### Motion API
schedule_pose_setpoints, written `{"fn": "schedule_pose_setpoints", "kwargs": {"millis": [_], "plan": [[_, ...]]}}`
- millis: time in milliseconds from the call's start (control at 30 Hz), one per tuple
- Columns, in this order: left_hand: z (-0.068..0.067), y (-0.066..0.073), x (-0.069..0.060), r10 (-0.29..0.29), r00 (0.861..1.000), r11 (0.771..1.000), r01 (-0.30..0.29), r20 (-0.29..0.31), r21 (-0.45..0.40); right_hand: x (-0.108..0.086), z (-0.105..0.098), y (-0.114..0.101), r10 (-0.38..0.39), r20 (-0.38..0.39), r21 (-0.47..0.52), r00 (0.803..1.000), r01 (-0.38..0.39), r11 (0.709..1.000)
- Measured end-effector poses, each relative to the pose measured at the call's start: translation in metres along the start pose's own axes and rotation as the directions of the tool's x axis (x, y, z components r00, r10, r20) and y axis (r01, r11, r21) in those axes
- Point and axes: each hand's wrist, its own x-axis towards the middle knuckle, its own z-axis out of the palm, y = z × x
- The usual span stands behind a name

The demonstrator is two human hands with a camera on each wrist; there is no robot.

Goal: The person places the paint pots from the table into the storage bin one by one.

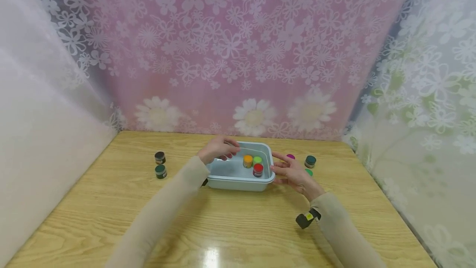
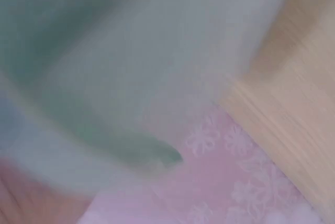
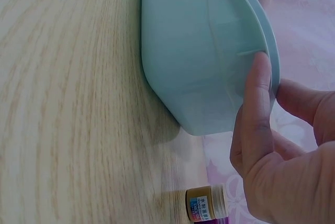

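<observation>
A pale blue-grey plastic basin (image 1: 238, 185) stands on the table with an orange jar (image 1: 247, 161), a light green jar (image 1: 257, 160) and a red jar (image 1: 258, 170) in its right half. Over the basin's left rear part hangs my left hand (image 1: 219, 149), its fingers loosely bent and nothing visible in them. The left wrist view is badly blurred. My right hand (image 1: 291, 175) pinches the basin's right rim; in the right wrist view a finger (image 3: 257, 93) lies against the outer wall and the thumb is at the rim.
Two dark-lidded jars (image 1: 160, 171) stand on the left of the table. Right of the basin are a dark teal jar (image 1: 310, 161), a purple-lidded jar (image 1: 290, 156) and a green-topped one (image 1: 309, 172), partly behind my right hand. A flowered pink curtain (image 1: 238, 53) hangs at the back.
</observation>
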Motion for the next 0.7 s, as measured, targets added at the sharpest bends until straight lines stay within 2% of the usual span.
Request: {"fn": "schedule_pose_setpoints", "kwargs": {"millis": [433, 700], "plan": [[-0.035, -0.021, -0.014, 0.094, 0.994, 0.995, -0.093, 0.061, -0.022, 0.0, 0.001, 0.002, 0.003, 0.011, 0.002, 1.0, -0.003, 1.0], [-0.057, -0.03, -0.028, 0.113, 0.993, 0.993, -0.112, 0.034, -0.037, 0.002, -0.002, 0.002, -0.01, 0.014, 0.011, 1.0, 0.01, 1.0]]}}
